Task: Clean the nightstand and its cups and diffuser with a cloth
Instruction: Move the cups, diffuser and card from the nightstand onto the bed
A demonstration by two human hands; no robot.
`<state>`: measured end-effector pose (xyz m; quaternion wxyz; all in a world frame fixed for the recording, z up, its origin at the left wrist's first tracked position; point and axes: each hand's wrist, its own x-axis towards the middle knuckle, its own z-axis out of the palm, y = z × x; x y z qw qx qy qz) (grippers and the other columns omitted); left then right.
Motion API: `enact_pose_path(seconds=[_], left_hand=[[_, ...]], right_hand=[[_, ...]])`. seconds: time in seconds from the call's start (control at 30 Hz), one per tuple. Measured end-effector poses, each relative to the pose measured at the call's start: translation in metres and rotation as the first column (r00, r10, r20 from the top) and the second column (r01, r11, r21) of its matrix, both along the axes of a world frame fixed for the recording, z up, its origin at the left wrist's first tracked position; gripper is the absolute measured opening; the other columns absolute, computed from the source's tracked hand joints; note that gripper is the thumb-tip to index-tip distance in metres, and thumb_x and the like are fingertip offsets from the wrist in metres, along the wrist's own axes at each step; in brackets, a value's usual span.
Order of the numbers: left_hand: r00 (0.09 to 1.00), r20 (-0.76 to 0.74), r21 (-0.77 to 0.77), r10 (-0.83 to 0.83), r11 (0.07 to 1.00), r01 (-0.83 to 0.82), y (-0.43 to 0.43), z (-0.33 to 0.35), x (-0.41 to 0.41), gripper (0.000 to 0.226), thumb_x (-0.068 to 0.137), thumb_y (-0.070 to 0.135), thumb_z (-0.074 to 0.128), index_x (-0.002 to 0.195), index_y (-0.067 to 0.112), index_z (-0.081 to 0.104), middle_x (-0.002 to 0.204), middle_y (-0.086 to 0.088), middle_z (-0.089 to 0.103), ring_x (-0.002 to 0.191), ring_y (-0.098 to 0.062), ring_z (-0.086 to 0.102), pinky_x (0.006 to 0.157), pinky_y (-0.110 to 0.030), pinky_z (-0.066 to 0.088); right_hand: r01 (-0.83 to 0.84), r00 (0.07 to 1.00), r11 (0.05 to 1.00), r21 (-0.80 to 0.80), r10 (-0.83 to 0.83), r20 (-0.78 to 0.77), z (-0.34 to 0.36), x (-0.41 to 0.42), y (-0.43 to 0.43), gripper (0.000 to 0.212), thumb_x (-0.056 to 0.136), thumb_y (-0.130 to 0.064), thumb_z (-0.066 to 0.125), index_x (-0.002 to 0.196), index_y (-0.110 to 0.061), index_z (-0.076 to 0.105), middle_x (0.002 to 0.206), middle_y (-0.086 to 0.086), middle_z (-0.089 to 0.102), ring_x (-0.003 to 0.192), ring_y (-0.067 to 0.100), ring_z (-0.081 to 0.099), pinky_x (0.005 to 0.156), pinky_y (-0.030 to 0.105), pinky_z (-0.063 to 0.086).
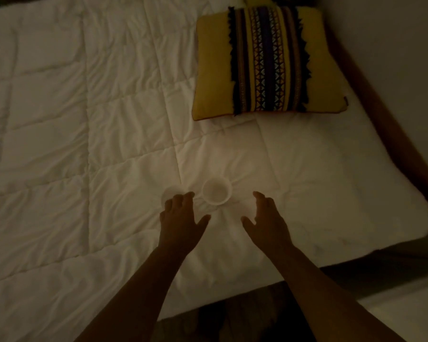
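1. Two white cups stand on a white quilt that covers a bed, in dim light.
2. The right cup sits upright with its mouth open to the camera, in a dent in the quilt.
3. The left cup is just beside it and is partly hidden by fingers; only part of its rim shows.
4. The left hand reaches over the left cup with its fingers spread. Its fingertips overlap the rim, but I cannot tell whether they grip it.
5. The right hand is spread wide and empty, near the right cup but not touching it.
6. The two hands are apart, with the right cup between and just beyond them.
7. A yellow pillow with a dark patterned stripe lies farther up the bed, well apart from the cups.
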<state>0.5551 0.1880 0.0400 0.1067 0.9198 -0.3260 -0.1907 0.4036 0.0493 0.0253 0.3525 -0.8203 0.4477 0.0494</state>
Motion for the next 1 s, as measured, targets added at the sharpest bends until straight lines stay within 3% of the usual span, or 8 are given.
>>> enact_pose_path(seconds=[0.1, 0.23, 0.33, 0.47, 0.63, 0.73, 0.87, 1.0], left_hand=[[0.997, -0.039, 0.03, -0.06, 0.998, 0.062, -0.023, 0.006, -0.04, 0.07, 0.081, 0.06, 0.059, 0.136, 0.022, 0.039, 0.129, -0.002, 0.054, 0.121, -0.025, 0.048, 0.098, -0.046, 0.044], [0.978, -0.106, 0.038, -0.179, 0.982, 0.184, -0.062, 0.006, -0.098, 0.061, 0.086, 0.056, 0.056, 0.135, 0.023, 0.041, 0.126, 0.001, 0.058, 0.117, -0.02, 0.053, 0.099, -0.043, 0.045], [0.921, -0.108, 0.076, -0.375, 0.92, 0.384, -0.101, 0.004, -0.156, 0.05, 0.09, 0.054, 0.052, 0.131, 0.026, 0.048, 0.121, 0.004, 0.06, 0.114, -0.018, 0.054, 0.099, -0.039, 0.043], [0.799, -0.154, 0.113, -0.581, 0.793, 0.598, -0.147, 0.004, -0.241, 0.044, 0.092, 0.05, 0.048, 0.129, 0.026, 0.048, 0.123, 0.004, 0.057, 0.115, -0.018, 0.052, 0.098, -0.037, 0.04], [0.614, -0.199, 0.139, -0.764, 0.598, 0.79, -0.186, -0.009, -0.346, 0.04, 0.095, 0.04, 0.048, 0.128, 0.017, 0.049, 0.123, -0.005, 0.055, 0.114, -0.024, 0.052, 0.095, -0.038, 0.045], [0.524, -0.265, 0.123, -0.81, 0.511, 0.851, -0.199, -0.014, -0.409, 0.043, 0.097, 0.032, 0.049, 0.134, 0.011, 0.047, 0.13, -0.011, 0.054, 0.117, -0.026, 0.052, 0.099, -0.038, 0.044], [0.341, -0.246, 0.119, -0.907, 0.321, 0.94, -0.208, -0.027, -0.488, 0.033, 0.096, 0.032, 0.048, 0.122, 0.012, 0.052, 0.116, -0.007, 0.058, 0.105, -0.022, 0.057, 0.089, -0.033, 0.047], [0.189, -0.28, 0.066, -0.941, 0.178, 0.982, -0.211, -0.036, -0.555, 0.034, 0.096, 0.028, 0.049, 0.125, 0.009, 0.052, 0.116, -0.008, 0.058, 0.107, -0.025, 0.057, 0.088, -0.033, 0.043]], right_hand=[[0.103, 0.995, 0.994, 0.027, -0.103, 0.007, 0.006, -0.044, -0.013, 0.062, 0.089, -0.035, 0.056, 0.143, -0.02, 0.029, 0.127, 0.006, 0.05, 0.103, 0.023, 0.06, 0.087, 0.039, 0.052], [0.221, 0.975, 0.974, 0.044, -0.221, -0.006, 0.007, -0.108, -0.033, 0.04, 0.091, -0.033, 0.055, 0.128, -0.02, 0.047, 0.115, 0.001, 0.061, 0.103, 0.017, 0.06, 0.084, 0.03, 0.049], [0.354, 0.935, 0.932, 0.07, -0.354, -0.019, 0.007, -0.181, -0.047, 0.028, 0.092, -0.03, 0.054, 0.118, -0.019, 0.055, 0.106, -0.001, 0.065, 0.096, 0.015, 0.062, 0.079, 0.026, 0.049], [0.522, 0.853, 0.851, 0.063, -0.518, -0.071, 0.003, -0.285, -0.047, 0.016, 0.094, -0.025, 0.05, 0.106, -0.018, 0.059, 0.094, -0.002, 0.063, 0.084, 0.013, 0.059, 0.069, 0.022, 0.04], [0.686, 0.723, 0.727, 0.019, -0.679, -0.126, -0.012, -0.406, -0.028, 0.026, 0.093, -0.028, 0.053, 0.116, -0.018, 0.059, 0.107, -0.001, 0.067, 0.096, 0.016, 0.063, 0.08, 0.024, 0.048], [0.768, 0.635, 0.641, 0.012, -0.759, -0.144, -0.014, -0.467, -0.013, 0.025, 0.092, -0.03, 0.053, 0.112, -0.017, 0.06, 0.101, 0.001, 0.068, 0.091, 0.018, 0.064, 0.077, 0.031, 0.052], [0.846, 0.519, 0.532, -0.033, -0.836, -0.177, -0.017, -0.54, 0.014, 0.024, 0.092, -0.028, 0.051, 0.111, -0.018, 0.061, 0.102, 0.002, 0.067, 0.094, 0.021, 0.063, 0.079, 0.035, 0.052], [0.89, 0.433, 0.45, -0.073, -0.885, -0.172, -0.027, -0.6, 0.041, 0.02, 0.093, -0.024, 0.05, 0.106, -0.014, 0.062, 0.098, 0.005, 0.066, 0.092, 0.023, 0.062, 0.077, 0.034, 0.049]])
